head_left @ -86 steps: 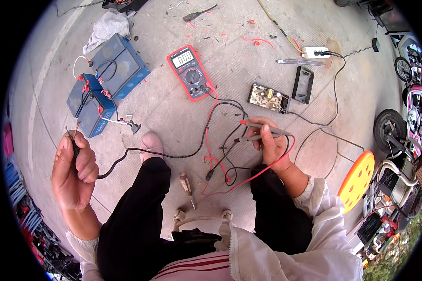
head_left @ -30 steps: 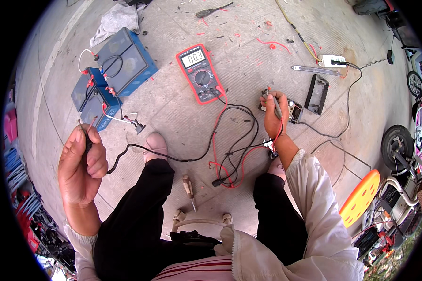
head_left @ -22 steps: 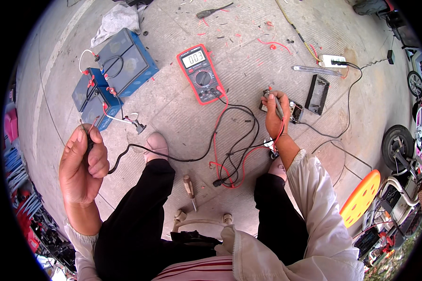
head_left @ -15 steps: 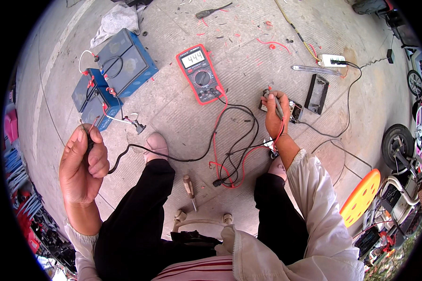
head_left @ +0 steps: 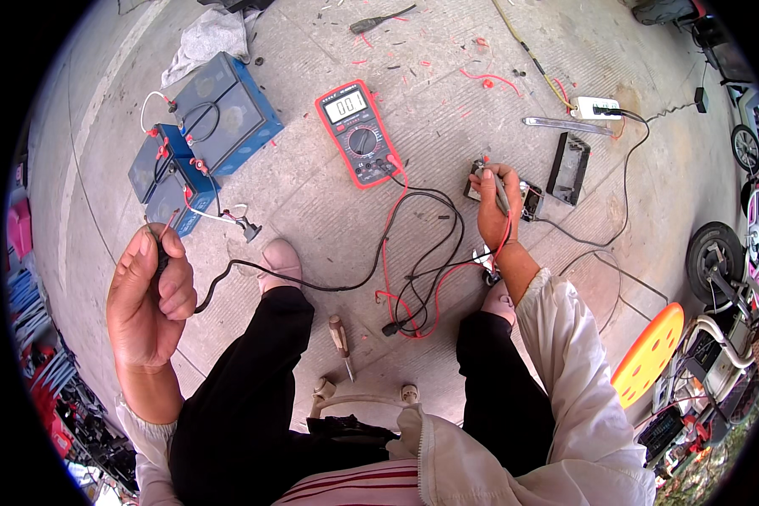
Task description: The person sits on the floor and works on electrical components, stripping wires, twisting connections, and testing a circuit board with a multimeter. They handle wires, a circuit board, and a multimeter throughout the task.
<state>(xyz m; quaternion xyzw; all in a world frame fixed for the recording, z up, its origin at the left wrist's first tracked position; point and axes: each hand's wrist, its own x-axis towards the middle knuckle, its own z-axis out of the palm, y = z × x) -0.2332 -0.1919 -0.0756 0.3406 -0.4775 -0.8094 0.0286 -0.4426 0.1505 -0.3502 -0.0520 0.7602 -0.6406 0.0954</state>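
Observation:
My left hand [head_left: 149,291] is raised at the left, fingers closed around the end of a black cable [head_left: 329,287]; short wire tips poke out above the thumb. At the right, my right hand [head_left: 496,207] pinches the multimeter probes [head_left: 502,196], whose red and black leads run down past the wrist. The probe tips are over an opened black case [head_left: 531,201] with parts inside, largely covered by the hand; contact cannot be made out. Between the hands a red-framed multimeter [head_left: 356,135] lies face up with its display lit.
Blue batteries [head_left: 219,114] joined by wires stand at the left. An empty black case half [head_left: 569,169], a metal strip [head_left: 569,126] and a white power strip [head_left: 599,108] lie at the right. A screwdriver [head_left: 340,341] is between my feet. Wire scraps litter the ground.
The multimeter's display shows a different, lower reading. Both hands stay almost where they were.

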